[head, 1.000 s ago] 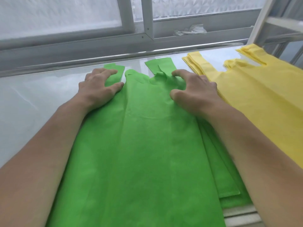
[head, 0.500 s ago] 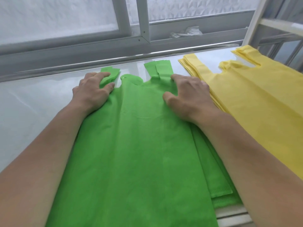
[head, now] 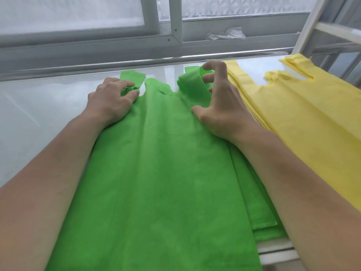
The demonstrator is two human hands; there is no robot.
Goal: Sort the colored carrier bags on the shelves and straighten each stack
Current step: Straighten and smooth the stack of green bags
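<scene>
2 bare hands work the green bag stack [head: 160,173], which lies on the white shelf [head: 39,106] with its long axis front to back and its handles toward the rear edge. Left hand [head: 111,100] pinches the left handle [head: 132,78]; right hand [head: 220,106], fingers curled, lifts the right handle [head: 192,83]. Yellow bag stack [head: 304,122] lies just beside, right.

Setting: stockroom or shop storage area, by the look of it. Evidence: a smooth white shelf surface [head: 35,114] carrying flat stacks of identical non-woven carrier bags, a green stack [head: 156,173] beside a yellow stack [head: 302,118], sorted by colour; white metal racking uprights [head: 310,26] at the right. A grey-framed sliding window [head: 172,22] with patterned frosted glass runs directly behind the shelf.
</scene>
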